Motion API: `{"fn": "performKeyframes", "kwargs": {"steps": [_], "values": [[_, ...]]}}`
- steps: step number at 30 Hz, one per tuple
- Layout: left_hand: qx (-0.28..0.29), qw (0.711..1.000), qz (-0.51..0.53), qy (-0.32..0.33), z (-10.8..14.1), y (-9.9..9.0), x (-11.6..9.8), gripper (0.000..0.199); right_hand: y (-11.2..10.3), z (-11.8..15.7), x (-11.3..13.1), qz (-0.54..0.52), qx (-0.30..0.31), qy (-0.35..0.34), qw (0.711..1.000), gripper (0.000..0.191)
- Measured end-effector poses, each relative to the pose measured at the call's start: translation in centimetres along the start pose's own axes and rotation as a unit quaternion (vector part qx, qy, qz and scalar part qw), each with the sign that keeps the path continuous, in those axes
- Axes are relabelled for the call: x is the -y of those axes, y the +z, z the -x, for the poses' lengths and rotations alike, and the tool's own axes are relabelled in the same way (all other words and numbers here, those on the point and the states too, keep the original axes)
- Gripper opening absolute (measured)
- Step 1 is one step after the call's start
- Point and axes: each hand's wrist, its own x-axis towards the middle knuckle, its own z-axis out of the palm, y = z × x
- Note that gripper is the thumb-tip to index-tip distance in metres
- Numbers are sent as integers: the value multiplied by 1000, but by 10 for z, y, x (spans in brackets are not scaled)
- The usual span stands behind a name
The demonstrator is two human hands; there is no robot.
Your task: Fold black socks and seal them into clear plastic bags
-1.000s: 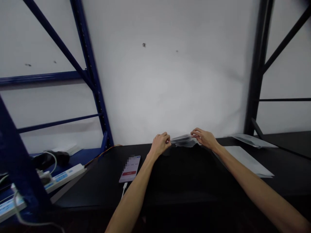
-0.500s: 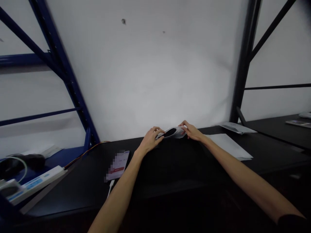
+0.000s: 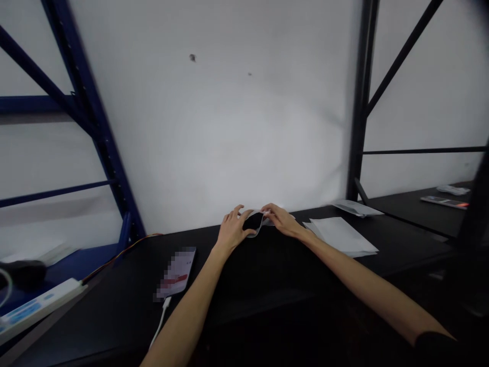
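Observation:
Between my hands, above the back part of the black table, is a white-edged bag (image 3: 253, 221) with a gaping mouth that looks dark inside. Its kind is not fully clear. My left hand (image 3: 232, 228) grips the left edge, thumb below and fingers above. My right hand (image 3: 280, 219) pinches the right edge between thumb and fingers. Part of the bag is hidden behind my right fingers. To the right lies a stack of flat white sheets or bags (image 3: 346, 234), near my right forearm.
A phone (image 3: 179, 270) with a white cable (image 3: 162, 316) lies left on the black table (image 3: 126, 300). Farther left are a power strip (image 3: 42, 302) and a blue rack post (image 3: 103, 127). Another white packet (image 3: 355, 207) lies near the black post (image 3: 359, 127).
My hands have come closer together, the right one moving left. The bag's dark mouth now faces me more and looks taller. The camera view has shifted slightly.

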Motion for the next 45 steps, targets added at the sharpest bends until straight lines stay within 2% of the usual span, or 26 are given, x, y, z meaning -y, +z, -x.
{"fn": "performKeyframes", "kwargs": {"steps": [2, 3, 7, 10, 13, 16, 20, 24, 29, 31, 33, 35, 37, 39, 42, 45], "values": [[13, 999, -16, -31, 1, 5, 2, 67, 0, 1, 3, 26, -9, -23, 999, 25], [22, 999, -24, -39, 1, 8, 3, 63, 1, 1, 5, 39, -6, -36, 999, 23], [56, 998, -31, -26, 1, 12, 9, 33, 3, 2, 14, 123, 40, -85, 988, 20], [48, 999, 0, -22, -1, 8, 11, 36, -3, 0, 16, 213, 31, -107, 971, 25], [26, 998, 55, -14, -5, 2, 9, 41, -19, -3, 13, 281, 10, -110, 953, 28], [5, 986, 160, 38, -7, -1, 3, 40, -35, -2, 9, 271, 46, -103, 956, 35], [-30, 947, 306, 90, -10, -2, -5, 41, -41, 4, 6, 222, 94, -101, 965, 56], [-55, 924, 373, 72, -12, -4, -9, 41, -37, 5, 3, 186, 82, -115, 972, 60], [-63, 895, 442, 15, -14, -8, -7, 40, -37, 3, 0, 156, 84, -110, 978, 54], [-72, 871, 484, -38, -16, -5, -5, 38, -40, 4, -1, 139, 83, -102, 982, 51], [-95, 827, 542, -110, -19, 1, -2, 38, -46, 4, -3, 129, 69, -91, 985, 49], [-140, 758, 611, -181, -22, 6, 0, 41, -53, 4, -6, 138, 40, -77, 987, 45], [-188, 684, 670, -220, -25, 8, 0, 43, -63, 5, -10, 169, -1, -58, 984, 41], [-220, 634, 704, -235, -26, 5, -1, 42, -76, 7, -11, 217, -54, -35, 974, 40], [-225, 602, 712, -283, -22, -3, -5, 33, -104, 21, -7, 308, -121, 11, 944, 45], [-207, 573, 715, -343, -16, -5, -7, 26, -136, 51, -9, 391, -138, 50, 909, 60]]}}
